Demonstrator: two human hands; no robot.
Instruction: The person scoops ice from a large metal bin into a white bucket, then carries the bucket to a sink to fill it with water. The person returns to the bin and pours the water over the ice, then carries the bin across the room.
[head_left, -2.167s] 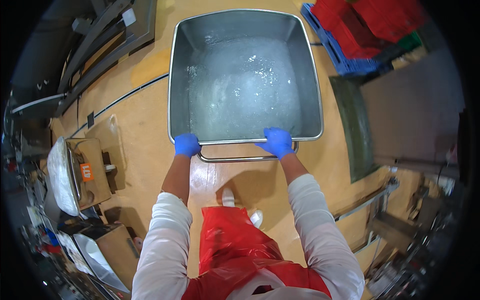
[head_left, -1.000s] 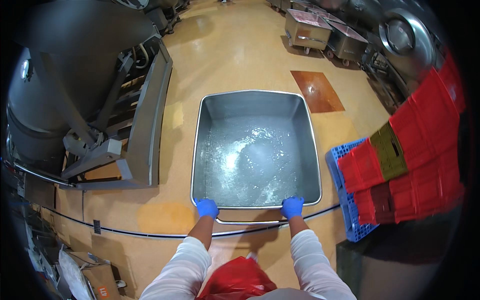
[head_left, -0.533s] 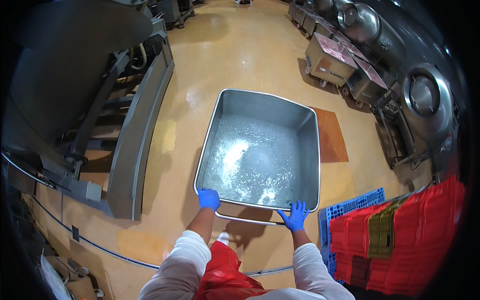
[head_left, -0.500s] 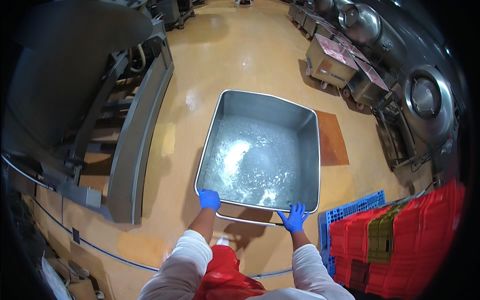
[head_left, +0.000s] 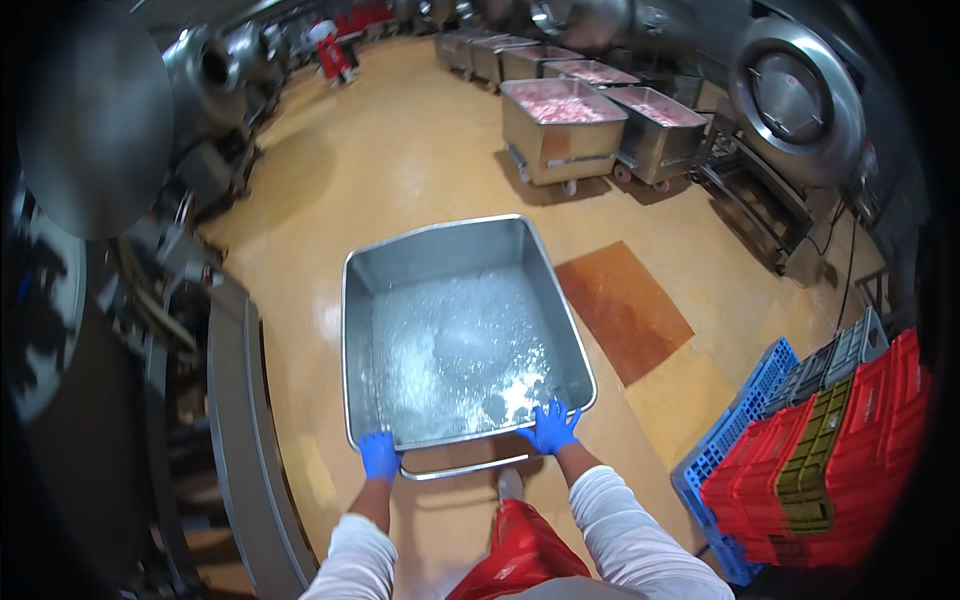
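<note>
A large square steel tub cart point(head_left: 362, 330) stands in front of me, its inside wet and shiny, with a steel push bar point(head_left: 465, 470) below the near rim. My left hand point(head_left: 379, 456), in a blue glove, is closed over the rim at the near left corner. Toward the near right corner, my right hand point(head_left: 551, 428), also blue-gloved, hooks over the same rim with its fingers somewhat spread inside and its thumb pointing left. Both forearms reach forward in white sleeves.
Steel carts of pink meat point(head_left: 562, 145) stand ahead right, near a round-ended steel machine point(head_left: 790, 95). Red crates point(head_left: 860, 450) and a blue pallet point(head_left: 735, 430) are at near right. Machinery with a steel side beam point(head_left: 240, 420) lines the left. A person in red point(head_left: 328, 50) is far off.
My view and the tub have swung to the right. The meat carts now lie nearly ahead, and a distant person has come into view. Both hands stay on the rim.
</note>
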